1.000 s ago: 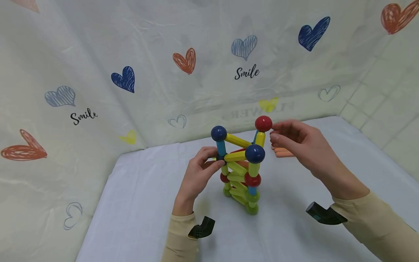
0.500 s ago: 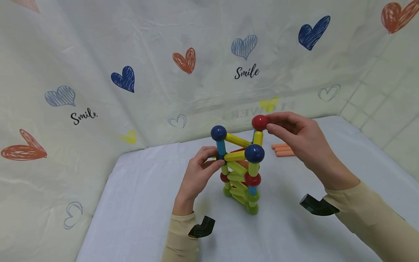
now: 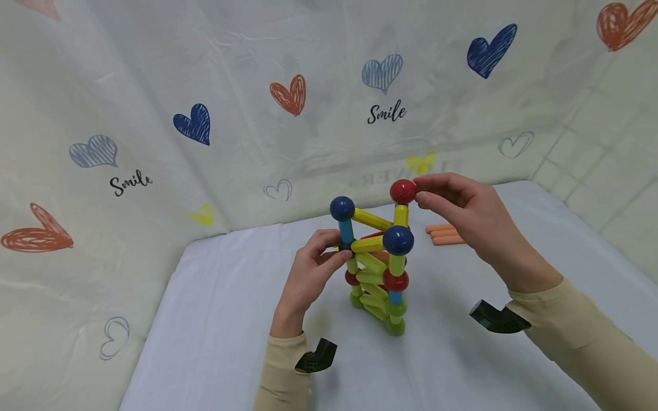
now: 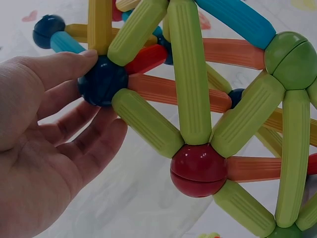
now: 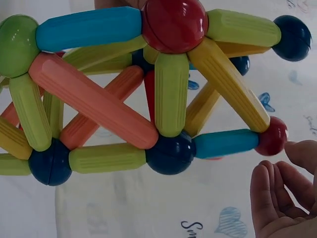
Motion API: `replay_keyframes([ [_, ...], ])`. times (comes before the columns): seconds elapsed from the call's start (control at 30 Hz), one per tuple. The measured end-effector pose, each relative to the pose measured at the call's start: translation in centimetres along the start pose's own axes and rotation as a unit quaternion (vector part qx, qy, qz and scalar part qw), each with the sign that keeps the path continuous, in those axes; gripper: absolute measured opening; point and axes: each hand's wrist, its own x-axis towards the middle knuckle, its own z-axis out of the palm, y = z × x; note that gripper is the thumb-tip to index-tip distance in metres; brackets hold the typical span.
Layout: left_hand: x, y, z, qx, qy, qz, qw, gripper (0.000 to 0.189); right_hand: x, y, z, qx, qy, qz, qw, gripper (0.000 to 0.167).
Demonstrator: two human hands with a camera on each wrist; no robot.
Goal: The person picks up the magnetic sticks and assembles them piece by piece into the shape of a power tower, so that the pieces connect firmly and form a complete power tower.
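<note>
A tower of coloured rods and balls point(image 3: 368, 278) from a building set stands on the white cloth. My left hand point(image 3: 308, 279) pinches a dark blue ball point(image 4: 103, 82) on its upper left side, thumb on the near face in the left wrist view. At the top right, my right hand point(image 3: 475, 228) holds a red ball point(image 3: 403, 191) by its right side between thumb and fingertips. That ball sits on a yellow rod point(image 3: 401, 215) and a blue rod point(image 5: 226, 143). Two more dark blue balls top the tower at the left point(image 3: 342, 208) and the front point(image 3: 398, 240).
Several loose orange rods point(image 3: 445, 234) lie on the cloth right of the tower, beneath the right hand. The white cloth point(image 3: 221, 331) covers the table, and a pale backdrop point(image 3: 231, 68) printed with hearts rises behind.
The right hand has moved left and taken the top red ball by its side. The ball has shifted left, and its yellow rod now stands more upright. The left hand stays put.
</note>
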Motion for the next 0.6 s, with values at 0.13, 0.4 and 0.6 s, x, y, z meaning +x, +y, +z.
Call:
replay_keyframes([
  [0.13,-0.1,-0.1,0.0,0.005,-0.005,0.002,1.0,0.028,0.5,1.5,-1.3,-0.003,0.004,0.031,0.9995,0.043],
  [0.4,-0.2,0.2,0.2,0.001,-0.031,-0.053,0.9981,0.038,1.7,7.4,-4.6,0.011,0.009,0.13,0.9914,0.059],
  [0.6,-0.2,0.3,0.0,0.019,-0.038,-0.056,0.9975,0.038,2.1,12.2,-5.4,0.009,-0.022,0.165,0.986,0.065],
])
